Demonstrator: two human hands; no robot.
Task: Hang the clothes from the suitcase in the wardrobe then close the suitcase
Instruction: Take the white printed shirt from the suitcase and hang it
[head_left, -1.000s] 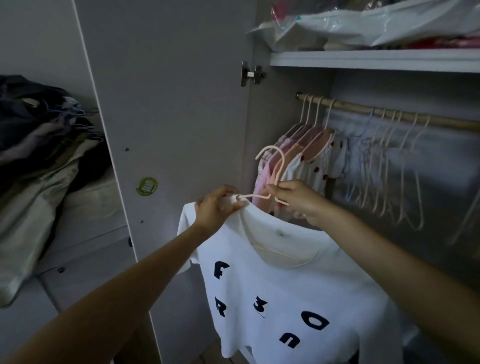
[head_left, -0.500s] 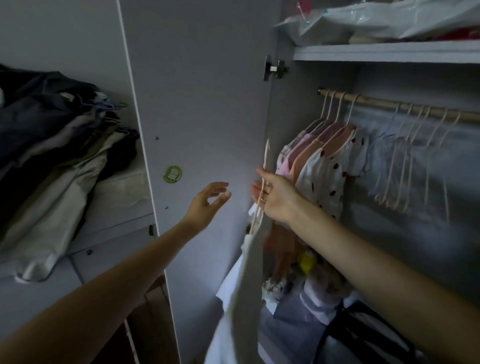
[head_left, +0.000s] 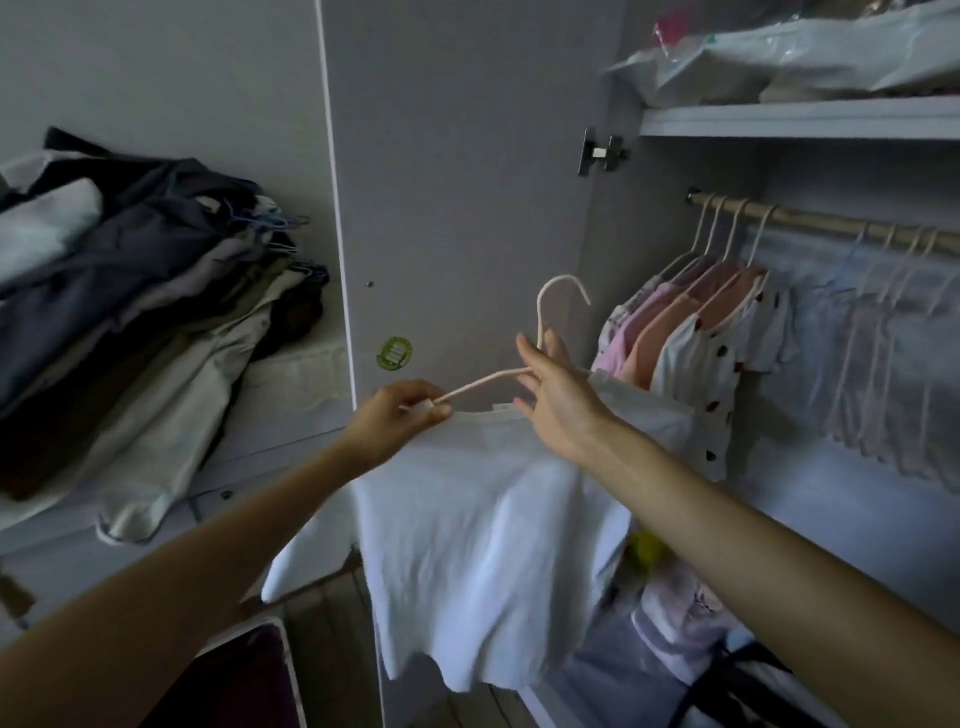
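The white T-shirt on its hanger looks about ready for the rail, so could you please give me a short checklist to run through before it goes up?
1. Left hand pinches the hanger arm end: ok.
2. Right hand steadies the hanger at its neck: ok, though its fingers look loose.
3. White T-shirt seated on both hanger arms: not ok, the left arm is bare.
4. Hook on the rail: not ok, still below it.
5. Free rail between the hung clothes and the empty hangers: ok.
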